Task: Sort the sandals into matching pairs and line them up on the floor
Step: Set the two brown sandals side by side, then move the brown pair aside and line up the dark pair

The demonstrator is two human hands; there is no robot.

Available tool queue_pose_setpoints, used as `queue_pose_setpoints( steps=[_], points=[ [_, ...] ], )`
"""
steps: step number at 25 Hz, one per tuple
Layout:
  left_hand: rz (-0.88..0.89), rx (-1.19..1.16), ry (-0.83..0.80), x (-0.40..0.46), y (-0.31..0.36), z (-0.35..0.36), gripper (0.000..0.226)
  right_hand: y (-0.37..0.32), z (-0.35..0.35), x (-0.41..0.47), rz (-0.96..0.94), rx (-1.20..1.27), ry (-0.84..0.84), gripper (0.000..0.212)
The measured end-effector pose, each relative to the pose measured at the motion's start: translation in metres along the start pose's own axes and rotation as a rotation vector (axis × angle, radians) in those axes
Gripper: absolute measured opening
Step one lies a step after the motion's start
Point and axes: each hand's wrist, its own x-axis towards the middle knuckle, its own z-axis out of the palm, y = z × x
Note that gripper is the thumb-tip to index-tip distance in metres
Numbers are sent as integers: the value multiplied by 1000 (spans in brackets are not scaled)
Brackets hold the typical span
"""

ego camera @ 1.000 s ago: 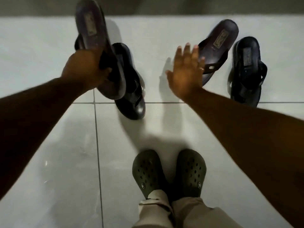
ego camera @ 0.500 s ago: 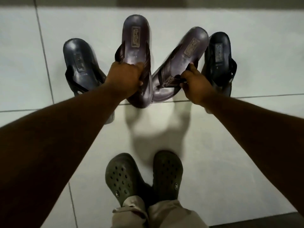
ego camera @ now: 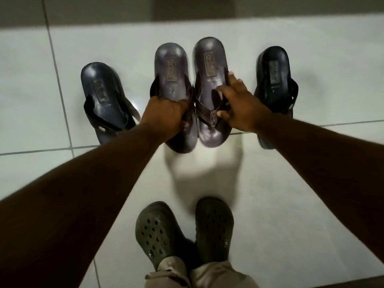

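Note:
Two brown sandals stand side by side in the middle of the white tiled floor. My left hand (ego camera: 166, 116) grips the strap of the left brown sandal (ego camera: 171, 67). My right hand (ego camera: 239, 107) holds the strap of the right brown sandal (ego camera: 209, 59), fingers curled over its right edge. A black sandal (ego camera: 101, 100) lies apart on the left, angled a little. Another black sandal (ego camera: 274, 71) lies on the right, partly hidden by my right forearm. All four point their heels away from me.
My own feet in dark green clogs (ego camera: 185, 229) stand close below the sandals. A darker grey strip (ego camera: 104, 9) runs along the far edge of the floor. Grout lines (ego camera: 41, 151) cross the tiles.
The right brown sandal has swung from a tilt to lie straight beside the left one. Both hands still hold the straps. The camera has shifted a little.

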Motion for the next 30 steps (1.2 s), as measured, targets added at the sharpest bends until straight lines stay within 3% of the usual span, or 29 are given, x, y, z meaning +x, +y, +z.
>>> queue_pose_setpoints(
  steps=[3,6,9,13,17,21,23,26,30],
  points=[
    [-11,-11,26,-1,-7,-2,65,29,-5,-24,199,-127,232,71],
    [-61,-6,-128,2,-17,2,74,66,-2,-50,398,-128,116,69],
    [-8,49,-187,15,-11,13,72,87,12,-68,413,-62,25,57],
    [27,88,-166,44,23,24,74,115,17,-94,439,27,123,41],
    [96,69,-81,88,92,23,72,144,-24,-125,502,71,259,35],
    [54,-38,55,103,133,6,78,143,-69,-134,452,29,304,35],
    [-1,-17,67,83,107,-8,81,117,-83,-125,375,49,323,37],
    [-139,62,10,21,15,-24,86,38,-82,-91,268,99,305,42],
    [-408,72,-118,-75,-99,-28,105,-80,-27,-29,8,-74,99,40]
  ],
)
